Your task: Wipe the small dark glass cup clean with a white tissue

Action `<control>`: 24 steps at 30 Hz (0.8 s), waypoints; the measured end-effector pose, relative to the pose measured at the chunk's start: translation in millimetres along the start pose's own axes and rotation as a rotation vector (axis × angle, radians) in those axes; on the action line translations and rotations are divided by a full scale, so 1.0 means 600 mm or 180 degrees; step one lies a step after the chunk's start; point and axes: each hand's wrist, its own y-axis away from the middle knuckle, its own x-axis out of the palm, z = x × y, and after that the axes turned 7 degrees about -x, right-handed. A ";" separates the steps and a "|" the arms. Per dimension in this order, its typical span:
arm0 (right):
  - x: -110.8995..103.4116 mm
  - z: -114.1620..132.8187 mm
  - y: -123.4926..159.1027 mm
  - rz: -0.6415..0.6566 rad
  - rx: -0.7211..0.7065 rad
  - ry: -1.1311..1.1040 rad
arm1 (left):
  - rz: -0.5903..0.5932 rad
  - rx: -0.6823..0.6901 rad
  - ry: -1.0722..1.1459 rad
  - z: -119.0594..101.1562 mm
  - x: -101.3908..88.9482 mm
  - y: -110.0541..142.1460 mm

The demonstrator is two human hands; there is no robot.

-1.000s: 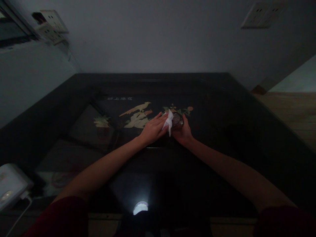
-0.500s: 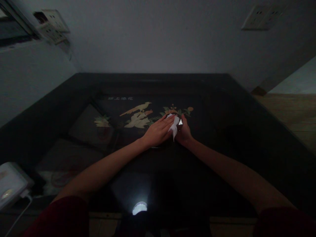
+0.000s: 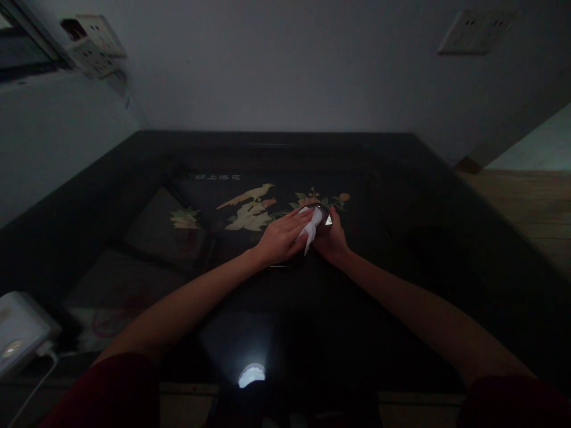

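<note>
In the head view my left hand (image 3: pixel 282 239) presses a crumpled white tissue (image 3: pixel 310 230) against a small dark, shiny, rounded object (image 3: pixel 324 214). The fingers lie together over the tissue, and one end of it hangs down below them. My right hand (image 3: pixel 333 242) is wrapped round the right side of the same object, its thumb side up. A bright reflection shows on the object near the right fingers. What kind of object it is I cannot make out, since both hands cover most of it in dim light.
The hands are over a dark glossy tabletop (image 3: pixel 357 321) with a bird-and-flower picture (image 3: pixel 248 217). A white device (image 3: pixel 24 333) with a cable stands at the left edge. A pale wall (image 3: pixel 276 65) with sockets (image 3: pixel 473 31) rises behind.
The tissue and my left hand have shifted slightly left. The dark object has tilted a little, so more of its shiny top shows. My right hand stays almost in place.
</note>
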 end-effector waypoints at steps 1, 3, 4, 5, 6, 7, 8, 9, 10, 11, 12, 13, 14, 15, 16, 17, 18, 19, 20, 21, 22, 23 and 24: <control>0.002 0.000 0.001 0.0018 0.0017 0.0007 | 0.0047 -0.0008 -0.0011 -0.001 0.002 0.000; 0.005 0.001 0.003 0.0055 0.0059 0.0016 | 0.0140 -0.0081 -0.0062 -0.001 0.004 -0.001; 0.007 0.002 0.004 0.0071 0.0064 0.0005 | 0.0177 -0.0132 -0.0090 0.000 0.005 -0.001; 0.008 0.003 0.005 0.0093 0.0066 -0.0023 | 0.0205 -0.0192 -0.0110 0.002 0.005 -0.002; 0.009 0.003 0.005 0.0125 0.0072 -0.0065 | 0.0233 -0.0261 -0.0123 0.004 0.006 -0.002; 0.009 0.004 0.005 0.0167 0.0084 -0.0118 | 0.0265 -0.0332 -0.0127 0.006 0.006 -0.003; 0.009 0.005 0.004 0.0215 0.0104 -0.0174 | 0.0292 -0.0405 -0.0123 0.008 0.006 -0.003; 0.009 0.005 0.004 0.0267 0.0134 -0.0221 | 0.0315 -0.0473 -0.0114 0.010 0.006 -0.004; 0.008 0.006 0.004 0.0313 0.0173 -0.0249 | 0.0331 -0.0536 -0.0107 0.012 0.006 -0.004; 0.007 0.007 0.004 0.0341 0.0202 -0.0260 | 0.0338 -0.0583 -0.0100 0.013 0.006 -0.004; 0.006 0.008 0.004 0.0348 0.0214 -0.0254 | 0.0342 -0.0606 -0.0089 0.014 0.006 -0.004; 0.005 0.008 0.004 0.0336 0.0222 -0.0235 | 0.0341 -0.0603 -0.0073 0.014 0.005 -0.003; 0.005 0.009 0.004 0.0312 0.0232 -0.0210 | 0.0331 -0.0578 -0.0049 0.014 0.005 -0.003; 0.004 0.009 0.004 0.0273 0.0238 -0.0189 | 0.0326 -0.0538 -0.0013 0.013 0.004 -0.003; 0.004 0.009 0.004 0.0228 0.0234 -0.0177 | 0.0318 -0.0495 0.0035 0.011 0.003 -0.002; 0.004 0.009 0.004 0.0185 0.0225 -0.0171 | 0.0308 -0.0453 0.0093 0.009 0.003 -0.002; 0.004 0.009 0.004 0.0145 0.0212 -0.0166 | 0.0298 -0.0414 0.0159 0.006 0.002 -0.001; 0.004 0.008 0.004 0.0100 0.0184 -0.0159 | 0.0294 -0.0372 0.0231 0.004 0.002 -0.001; 0.005 0.007 0.003 0.0061 0.0147 -0.0143 | 0.0290 -0.0335 0.0308 0.001 0.002 -0.001; 0.005 0.005 0.003 0.0037 0.0112 -0.0114 | 0.0289 -0.0312 0.0390 -0.002 0.002 -0.001; 0.006 0.004 0.004 0.0032 0.0085 -0.0076 | 0.0295 -0.0308 0.0483 -0.004 0.002 0.000; 0.006 0.002 0.004 0.0051 0.0059 -0.0036 | 0.0306 -0.0329 0.0591 -0.006 0.002 0.000; 0.006 0.001 0.006 0.0098 0.0033 0.0002 | 0.0316 -0.0379 0.0715 -0.007 0.001 -0.001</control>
